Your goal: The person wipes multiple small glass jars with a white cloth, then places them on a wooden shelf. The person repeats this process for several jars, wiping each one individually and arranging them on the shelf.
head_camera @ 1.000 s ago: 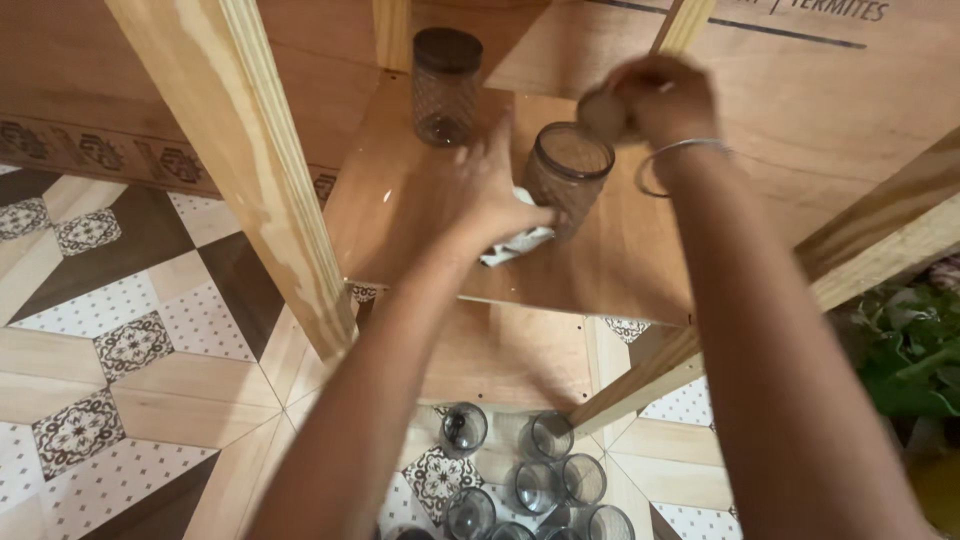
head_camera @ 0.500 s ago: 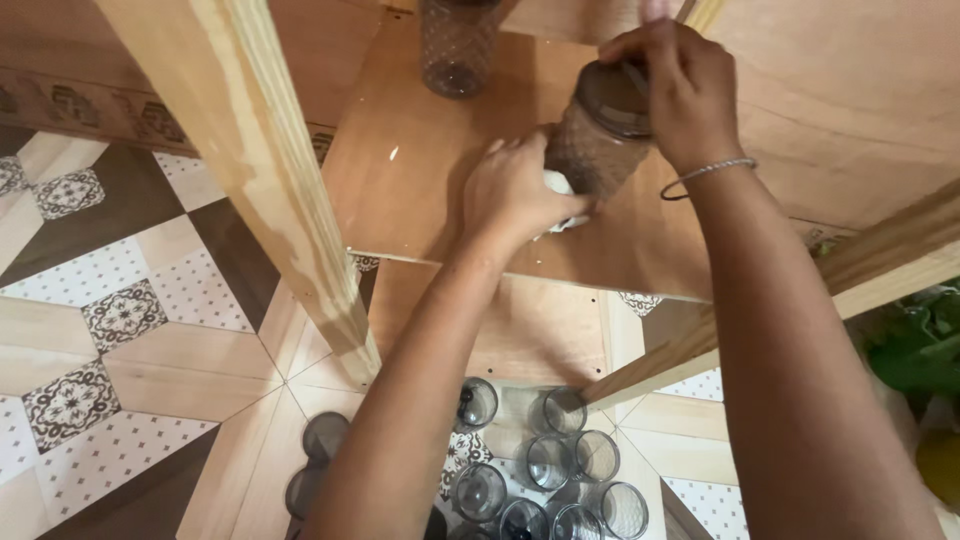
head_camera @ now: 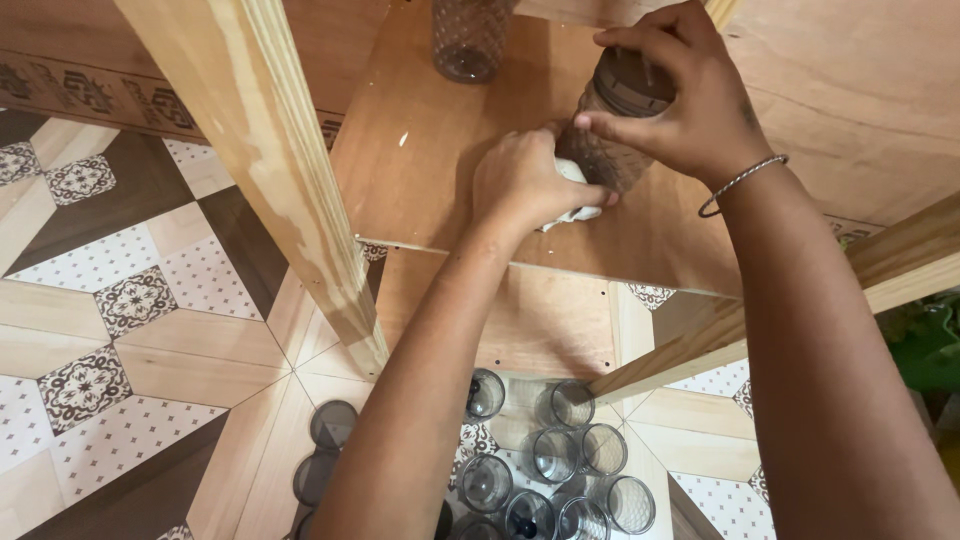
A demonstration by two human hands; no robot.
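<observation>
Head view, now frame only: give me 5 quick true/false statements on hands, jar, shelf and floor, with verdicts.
1. The right hand grips the lid of the brown patterned jar. True.
2. The left hand is bare, with nothing under it. False: it presses a white cloth against the base of the jar.
3. The jar stands on the patterned floor tiles. False: it stands on the wooden shelf.
4. A second jar stands further back on the same shelf. True.
5. The floor below holds only one glass jar. False: several open glass jars stand clustered there, with dark lids beside them.
</observation>
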